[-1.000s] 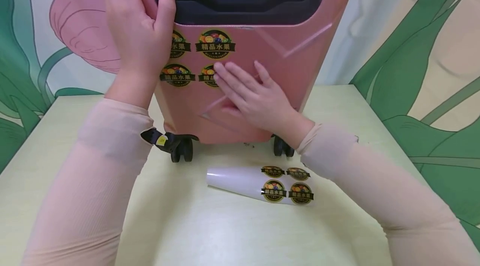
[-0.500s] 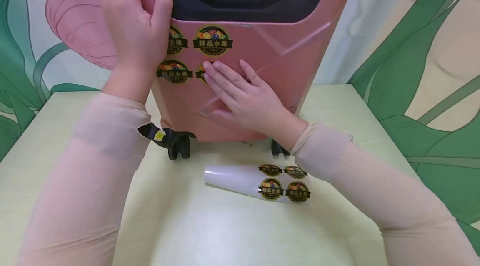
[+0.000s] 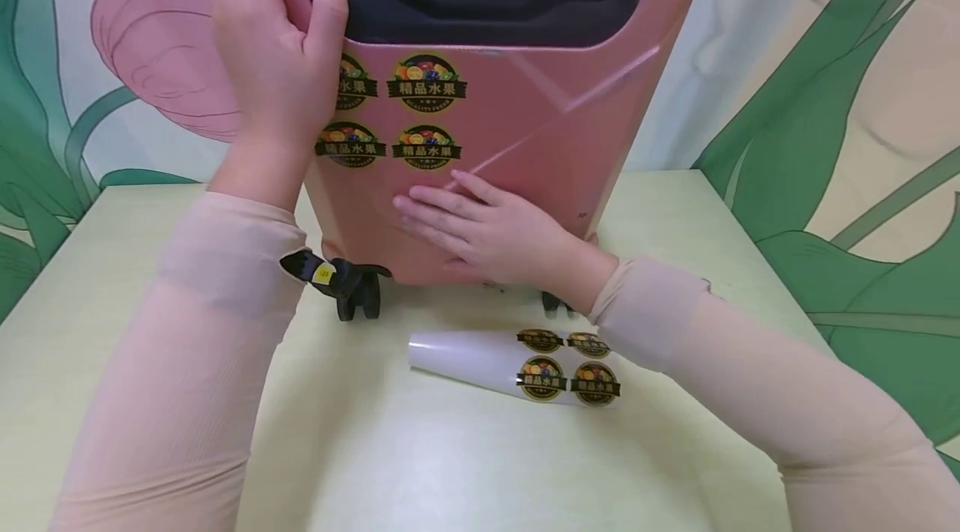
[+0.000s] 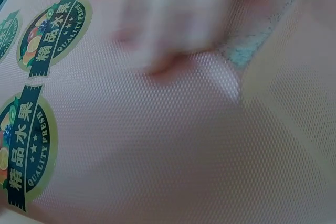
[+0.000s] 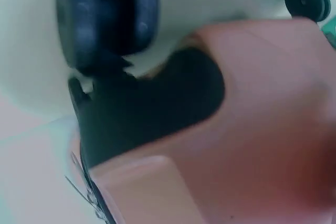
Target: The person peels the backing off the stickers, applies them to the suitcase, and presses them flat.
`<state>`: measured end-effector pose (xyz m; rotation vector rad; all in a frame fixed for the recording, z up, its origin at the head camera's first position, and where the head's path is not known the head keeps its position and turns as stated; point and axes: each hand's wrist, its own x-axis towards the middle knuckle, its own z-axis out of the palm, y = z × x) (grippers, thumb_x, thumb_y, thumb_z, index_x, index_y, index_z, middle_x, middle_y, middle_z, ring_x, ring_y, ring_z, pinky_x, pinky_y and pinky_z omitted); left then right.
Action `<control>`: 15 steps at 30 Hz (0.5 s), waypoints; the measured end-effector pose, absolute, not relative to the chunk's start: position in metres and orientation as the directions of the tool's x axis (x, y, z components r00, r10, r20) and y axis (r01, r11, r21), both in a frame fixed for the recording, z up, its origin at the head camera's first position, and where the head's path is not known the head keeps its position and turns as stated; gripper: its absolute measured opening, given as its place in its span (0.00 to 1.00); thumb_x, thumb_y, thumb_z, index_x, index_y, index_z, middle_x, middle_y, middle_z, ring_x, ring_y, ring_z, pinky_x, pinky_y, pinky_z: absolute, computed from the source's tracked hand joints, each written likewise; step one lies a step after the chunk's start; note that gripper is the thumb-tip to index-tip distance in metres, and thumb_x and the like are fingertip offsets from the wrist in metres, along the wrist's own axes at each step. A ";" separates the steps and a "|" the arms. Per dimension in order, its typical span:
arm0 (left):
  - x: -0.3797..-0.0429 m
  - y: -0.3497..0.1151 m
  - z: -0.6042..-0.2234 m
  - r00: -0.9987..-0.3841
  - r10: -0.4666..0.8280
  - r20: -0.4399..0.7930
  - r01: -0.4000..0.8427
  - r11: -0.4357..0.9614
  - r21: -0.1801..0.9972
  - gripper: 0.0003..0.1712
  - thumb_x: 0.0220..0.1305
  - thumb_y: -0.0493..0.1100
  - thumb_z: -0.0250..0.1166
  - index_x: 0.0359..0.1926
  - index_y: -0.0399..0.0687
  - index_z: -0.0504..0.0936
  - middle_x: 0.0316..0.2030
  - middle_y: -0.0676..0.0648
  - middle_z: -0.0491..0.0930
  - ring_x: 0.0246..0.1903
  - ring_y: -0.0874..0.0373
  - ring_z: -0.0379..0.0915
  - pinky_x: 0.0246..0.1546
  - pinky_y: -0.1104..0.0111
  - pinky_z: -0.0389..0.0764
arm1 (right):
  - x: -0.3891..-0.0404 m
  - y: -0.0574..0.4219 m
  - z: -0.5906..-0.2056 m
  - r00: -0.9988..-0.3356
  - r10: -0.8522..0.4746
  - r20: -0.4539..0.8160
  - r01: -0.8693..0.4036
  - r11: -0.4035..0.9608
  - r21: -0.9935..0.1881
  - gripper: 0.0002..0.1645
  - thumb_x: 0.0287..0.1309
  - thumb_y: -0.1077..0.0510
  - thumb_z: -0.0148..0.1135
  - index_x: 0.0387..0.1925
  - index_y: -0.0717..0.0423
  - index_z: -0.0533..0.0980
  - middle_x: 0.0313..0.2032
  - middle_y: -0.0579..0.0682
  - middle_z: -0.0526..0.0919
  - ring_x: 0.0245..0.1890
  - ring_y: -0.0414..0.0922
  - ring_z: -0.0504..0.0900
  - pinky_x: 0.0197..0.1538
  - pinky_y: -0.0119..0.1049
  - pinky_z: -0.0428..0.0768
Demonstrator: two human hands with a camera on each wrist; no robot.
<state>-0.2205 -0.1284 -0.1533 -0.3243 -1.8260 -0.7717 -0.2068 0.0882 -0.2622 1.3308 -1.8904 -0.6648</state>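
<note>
A pink hard-shell suitcase [image 3: 540,123] stands upright, its front bearing several round fruit stickers in two rows. My left hand [image 3: 273,65] rests at its upper left edge, thumb along the front; the other fingertips lie beyond the frame. It partly covers the top left sticker [image 3: 360,86]. My right hand [image 3: 495,236] lies with extended fingers on the front, just below the lower right sticker [image 3: 427,148]. In the left wrist view, the right hand [image 4: 168,19] is blurred against the shell beside the stickers [image 4: 31,150]. The right wrist view shows a suitcase wheel [image 5: 139,14] close up.
On the pale table [image 3: 420,465], in front of the suitcase, lies a curled white backing sheet [image 3: 461,357] with several more fruit stickers at its right end. A black strap with a yellow tag [image 3: 323,273] sits at my left cuff. Behind stands a plant-patterned backdrop [image 3: 795,98].
My right hand has slid down and slightly left from the lower right sticker, which now shows whole. My left hand stays at the suitcase edge.
</note>
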 end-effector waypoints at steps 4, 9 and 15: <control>-0.222 -0.130 -0.153 -0.371 -0.141 0.918 0.554 0.760 0.340 0.31 0.61 0.57 0.50 0.59 0.45 0.68 0.49 0.42 0.71 0.56 0.69 0.56 0.55 0.76 0.63 | -0.204 0.089 -0.258 -0.172 -0.916 0.362 -0.594 0.390 0.704 0.37 0.67 0.40 0.44 0.69 0.54 0.57 0.69 0.49 0.57 0.69 0.47 0.51 0.68 0.47 0.45; -0.224 -0.131 -0.153 -0.360 -0.152 0.921 0.559 0.755 0.343 0.26 0.60 0.57 0.51 0.53 0.46 0.72 0.40 0.41 0.71 0.53 0.70 0.58 0.50 0.74 0.68 | -0.203 0.082 -0.252 -0.231 -0.854 0.467 -0.528 0.513 0.677 0.32 0.69 0.46 0.43 0.70 0.50 0.56 0.69 0.47 0.56 0.70 0.48 0.50 0.68 0.52 0.44; -0.223 -0.130 -0.154 -0.377 -0.144 0.915 0.558 0.754 0.348 0.30 0.60 0.57 0.50 0.59 0.46 0.69 0.48 0.42 0.71 0.56 0.69 0.55 0.56 0.76 0.62 | -0.193 0.104 -0.267 -0.229 -0.949 0.219 -0.683 0.317 0.658 0.31 0.64 0.55 0.52 0.68 0.53 0.61 0.69 0.51 0.56 0.70 0.49 0.49 0.68 0.51 0.42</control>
